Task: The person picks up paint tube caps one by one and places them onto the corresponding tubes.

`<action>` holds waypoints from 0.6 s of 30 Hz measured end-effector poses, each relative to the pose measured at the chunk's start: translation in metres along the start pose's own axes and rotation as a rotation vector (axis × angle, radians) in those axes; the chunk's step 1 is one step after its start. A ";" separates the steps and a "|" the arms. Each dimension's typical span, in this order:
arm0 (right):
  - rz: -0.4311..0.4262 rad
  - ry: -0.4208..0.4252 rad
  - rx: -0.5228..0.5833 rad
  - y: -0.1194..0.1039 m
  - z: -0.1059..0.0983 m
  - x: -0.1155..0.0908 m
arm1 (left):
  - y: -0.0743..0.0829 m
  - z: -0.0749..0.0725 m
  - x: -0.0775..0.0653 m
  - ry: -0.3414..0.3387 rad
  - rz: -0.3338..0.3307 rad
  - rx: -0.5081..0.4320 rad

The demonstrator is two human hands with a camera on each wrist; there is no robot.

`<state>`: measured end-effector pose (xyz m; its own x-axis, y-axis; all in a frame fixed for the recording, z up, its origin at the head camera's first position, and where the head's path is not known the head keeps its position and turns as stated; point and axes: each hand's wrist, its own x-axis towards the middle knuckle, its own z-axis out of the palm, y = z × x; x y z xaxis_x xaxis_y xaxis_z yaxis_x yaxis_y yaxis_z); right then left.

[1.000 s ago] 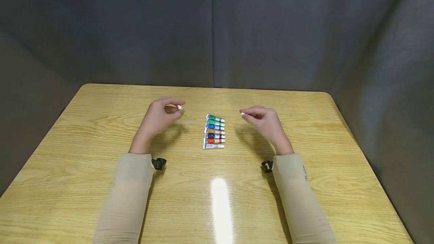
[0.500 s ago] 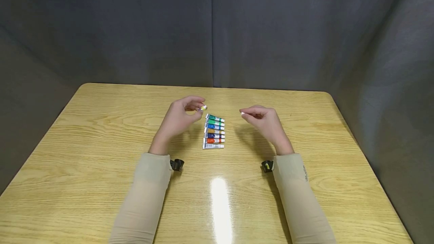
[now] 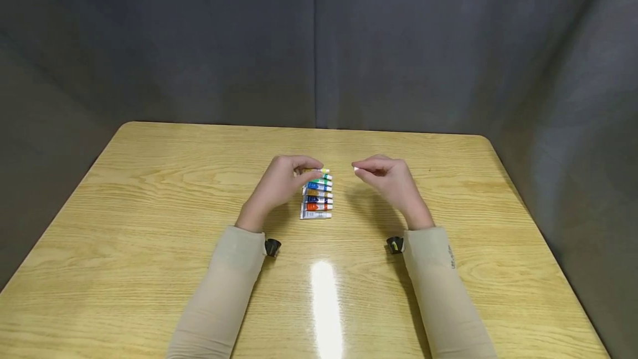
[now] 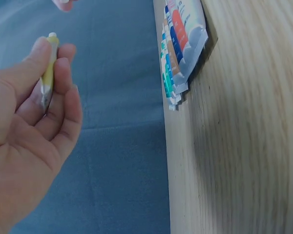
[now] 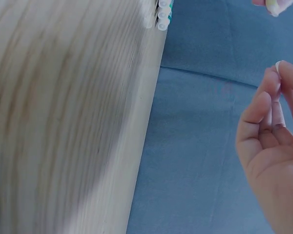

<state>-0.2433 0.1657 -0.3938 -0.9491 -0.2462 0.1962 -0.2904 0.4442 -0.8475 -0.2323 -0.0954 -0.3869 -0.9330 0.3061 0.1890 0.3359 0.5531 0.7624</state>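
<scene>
My left hand [image 3: 281, 184] pinches a yellow paint tube [image 4: 48, 75] between thumb and fingers, its white tip pointing up in the left wrist view. In the head view this hand overlaps the far end of a row of paint tubes [image 3: 318, 200], partly hiding the green ones. Across from it, to the right of the row, my right hand [image 3: 394, 184] holds a small white cap [image 5: 278, 68] between thumb and fingertips. Most of that cap is hidden by the fingers. Both hands are raised over the table, a short gap apart.
The laid-out tubes, white, red, blue, ochre and green, lie side by side with their caps to the right. Beneath them is a wooden table [image 3: 149, 248], and a dark curtain [image 3: 199, 43] hangs behind its far edge. A black wrist camera [image 3: 272, 247] sits at the left cuff.
My left hand has moved right with the yellow tube, from left of the row to over its far end. The right hand has stayed in place, holding the white cap.
</scene>
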 end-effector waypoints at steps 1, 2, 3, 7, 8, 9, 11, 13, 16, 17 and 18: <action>-0.008 -0.005 -0.001 -0.001 0.001 0.000 | 0.000 0.001 0.000 -0.001 0.004 0.001; -0.015 -0.010 -0.003 -0.002 0.003 0.000 | 0.001 0.001 0.000 -0.002 0.011 -0.003; -0.025 -0.014 -0.002 -0.003 0.004 0.000 | 0.002 0.002 0.000 -0.004 0.020 -0.006; -0.047 -0.042 0.004 -0.008 0.012 -0.002 | 0.005 0.004 0.000 -0.018 0.046 -0.001; -0.053 -0.047 0.003 -0.008 0.013 -0.002 | 0.006 0.004 0.000 -0.021 0.050 0.000; -0.056 -0.051 0.000 -0.010 0.014 -0.002 | 0.007 0.004 -0.001 -0.023 0.050 0.004; -0.060 -0.060 -0.008 -0.011 0.017 -0.003 | 0.009 0.004 -0.001 -0.028 0.051 0.006; -0.061 -0.067 -0.014 -0.012 0.019 -0.003 | 0.010 0.004 -0.001 -0.032 0.053 0.007; -0.059 -0.076 -0.020 -0.013 0.021 -0.003 | 0.010 0.004 0.000 -0.038 0.054 0.010; -0.058 -0.077 -0.019 -0.014 0.021 -0.003 | 0.010 0.004 0.000 -0.039 0.052 0.013; -0.058 -0.079 -0.020 -0.014 0.022 -0.003 | 0.010 0.004 0.000 -0.040 0.050 0.016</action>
<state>-0.2337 0.1416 -0.3932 -0.9183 -0.3388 0.2050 -0.3483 0.4444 -0.8253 -0.2281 -0.0870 -0.3818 -0.9092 0.3641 0.2021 0.3847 0.5486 0.7423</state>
